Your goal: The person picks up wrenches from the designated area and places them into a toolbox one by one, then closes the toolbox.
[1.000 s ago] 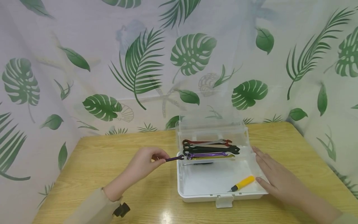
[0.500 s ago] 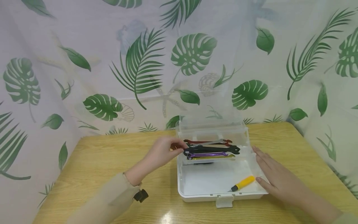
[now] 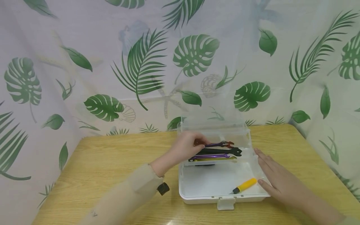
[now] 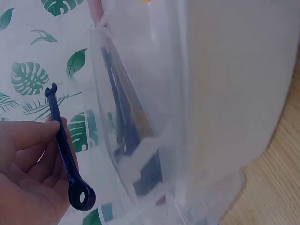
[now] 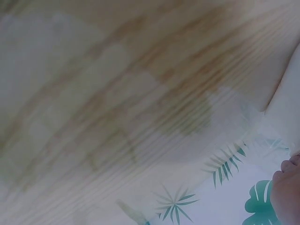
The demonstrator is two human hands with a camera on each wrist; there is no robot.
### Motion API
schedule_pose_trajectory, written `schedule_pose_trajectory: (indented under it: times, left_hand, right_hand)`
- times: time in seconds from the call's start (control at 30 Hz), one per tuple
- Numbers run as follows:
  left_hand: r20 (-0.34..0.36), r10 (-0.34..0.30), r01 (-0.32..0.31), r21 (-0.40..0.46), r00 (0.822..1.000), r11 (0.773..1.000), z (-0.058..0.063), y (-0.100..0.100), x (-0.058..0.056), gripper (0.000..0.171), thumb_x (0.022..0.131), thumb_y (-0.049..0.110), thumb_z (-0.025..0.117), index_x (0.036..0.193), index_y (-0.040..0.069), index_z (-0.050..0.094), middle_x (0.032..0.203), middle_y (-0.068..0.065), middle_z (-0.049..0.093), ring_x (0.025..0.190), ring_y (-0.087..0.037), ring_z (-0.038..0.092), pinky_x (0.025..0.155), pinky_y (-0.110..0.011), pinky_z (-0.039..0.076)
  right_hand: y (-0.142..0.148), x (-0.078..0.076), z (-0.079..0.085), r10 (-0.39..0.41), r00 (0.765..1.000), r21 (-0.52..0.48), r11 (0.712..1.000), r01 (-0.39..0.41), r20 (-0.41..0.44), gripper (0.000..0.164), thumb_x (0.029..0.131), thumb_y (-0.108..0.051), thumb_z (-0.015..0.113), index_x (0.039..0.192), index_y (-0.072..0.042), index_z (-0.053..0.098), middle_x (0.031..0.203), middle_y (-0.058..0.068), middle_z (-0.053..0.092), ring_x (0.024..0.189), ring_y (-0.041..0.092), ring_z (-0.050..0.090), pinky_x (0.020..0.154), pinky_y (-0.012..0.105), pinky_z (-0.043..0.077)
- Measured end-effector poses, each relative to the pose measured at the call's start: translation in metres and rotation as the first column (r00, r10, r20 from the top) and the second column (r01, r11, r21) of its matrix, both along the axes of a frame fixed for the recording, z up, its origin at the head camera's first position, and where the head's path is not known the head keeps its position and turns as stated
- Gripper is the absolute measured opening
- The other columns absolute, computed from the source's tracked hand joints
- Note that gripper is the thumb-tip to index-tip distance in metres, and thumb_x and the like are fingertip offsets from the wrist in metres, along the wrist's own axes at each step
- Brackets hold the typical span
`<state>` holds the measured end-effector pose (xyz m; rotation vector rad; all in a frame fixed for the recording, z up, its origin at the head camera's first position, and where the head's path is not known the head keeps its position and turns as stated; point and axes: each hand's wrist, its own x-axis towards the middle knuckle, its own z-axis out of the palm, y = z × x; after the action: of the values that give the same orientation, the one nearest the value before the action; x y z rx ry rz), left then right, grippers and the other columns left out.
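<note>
Over the clear upper tray of a white toolbox (image 3: 182, 190), my left hand (image 3: 184, 147) pinches a dark blue-purple combination wrench (image 3: 214, 145) between thumb and fingers. The left wrist view shows this wrench (image 4: 65, 145) whole, with its open end up and ring end down. Beneath and beside that hand lie a black wrench (image 3: 215, 151), a purple wrench (image 3: 212, 156) and a gold wrench (image 3: 222, 159). A red wrench end (image 3: 230, 144) shows behind; other parts are hidden by the hand. My right hand (image 3: 281, 182) rests with straight fingers against the box's right side.
A yellow-handled tool (image 3: 247, 185) with a black collar and thin metal tip lies in the box's bottom. The clear lid stands raised at the back. A latch (image 3: 226, 203) hangs at the front. Behind the wooden table (image 3: 112, 162) hangs a leaf-print cloth (image 3: 157, 18).
My left hand has carried the dark wrench rightward, from left of the box to over the tray among the other wrenches. My right hand has stayed at the box's side.
</note>
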<state>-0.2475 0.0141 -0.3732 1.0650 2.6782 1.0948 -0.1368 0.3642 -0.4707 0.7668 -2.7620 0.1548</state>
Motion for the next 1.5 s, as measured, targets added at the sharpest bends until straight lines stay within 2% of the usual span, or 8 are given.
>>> schedule_pose_trajectory:
  times: [0.23,0.47,0.67,0.93,1.17,1.33,1.5]
  left_hand:
    - [0.015,0.005,-0.005,-0.004,1.0,1.0,0.0,0.022,-0.002,0.02,0.1,-0.002,0.068,0.113,0.006,0.081,0.114,-0.009,0.081,0.099,-0.021,0.075,0.082,-0.017,0.057]
    - [0.032,-0.017,0.017,0.009,0.999,1.0,-0.007,0.034,-0.005,0.022,0.099,-0.006,0.067,0.112,0.004,0.082,0.117,-0.01,0.081,0.107,-0.022,0.077,0.089,-0.018,0.058]
    - [0.027,-0.024,0.024,-0.014,0.999,1.0,-0.009,0.037,-0.007,0.021,0.099,-0.005,0.068,0.112,0.006,0.082,0.117,-0.007,0.081,0.107,-0.018,0.077,0.089,-0.015,0.058]
    - [0.03,-0.007,0.008,-0.035,1.0,0.999,-0.013,0.037,-0.01,0.022,0.1,-0.006,0.068,0.113,0.004,0.081,0.118,-0.009,0.081,0.108,-0.022,0.077,0.09,-0.018,0.059]
    - [-0.024,0.003,-0.006,-0.105,1.0,0.994,-0.014,0.039,-0.012,0.023,0.1,-0.005,0.067,0.113,0.008,0.082,0.117,-0.006,0.082,0.108,-0.017,0.077,0.091,-0.017,0.059]
    - [-0.063,-0.031,0.02,-0.171,0.998,0.985,-0.016,0.042,-0.013,0.024,0.1,-0.003,0.067,0.112,0.01,0.083,0.114,-0.002,0.082,0.107,-0.012,0.076,0.092,-0.017,0.059]
    - [-0.051,-0.041,0.031,-0.19,0.998,0.981,-0.017,0.042,-0.014,0.023,0.101,-0.001,0.067,0.113,0.011,0.083,0.114,-0.002,0.082,0.107,-0.012,0.076,0.092,-0.017,0.059]
  right_hand:
    - [0.0,0.0,-0.002,0.005,1.0,-0.006,1.0,-0.005,-0.015,0.082,0.102,-0.033,0.068,0.165,0.002,0.029,0.179,0.008,0.018,0.159,-0.01,-0.013,0.124,0.006,-0.01]
    - [0.001,0.0,-0.002,0.017,1.0,-0.018,1.0,-0.017,-0.027,0.082,0.102,-0.031,0.067,0.166,0.002,0.027,0.18,0.008,0.016,0.16,-0.007,-0.012,0.125,0.007,-0.009]
    - [0.001,0.0,-0.002,0.024,0.999,-0.024,0.999,-0.025,-0.039,0.082,0.101,-0.03,0.068,0.165,0.003,0.029,0.18,0.008,0.016,0.16,-0.007,-0.013,0.126,0.008,-0.008]
    - [0.001,0.0,-0.002,0.019,1.0,-0.019,1.0,-0.019,-0.024,0.082,0.102,-0.031,0.068,0.165,0.002,0.028,0.18,0.007,0.015,0.159,-0.008,-0.013,0.125,0.007,-0.01]
    - [0.0,0.0,-0.001,0.014,1.0,-0.021,1.0,-0.014,-0.018,0.082,0.102,-0.031,0.067,0.166,0.001,0.027,0.18,0.007,0.016,0.159,-0.009,-0.013,0.125,0.007,-0.01]
    - [-0.001,0.001,0.0,0.003,1.0,-0.015,1.0,-0.003,-0.005,0.081,0.102,-0.032,0.067,0.165,0.002,0.029,0.18,0.008,0.017,0.158,-0.01,-0.014,0.124,0.006,-0.01]
    - [-0.001,0.001,0.0,-0.002,1.0,0.0,1.0,0.002,-0.002,0.079,0.102,-0.033,0.067,0.163,0.003,0.032,0.18,0.007,0.017,0.157,-0.011,-0.014,0.124,0.006,-0.011]
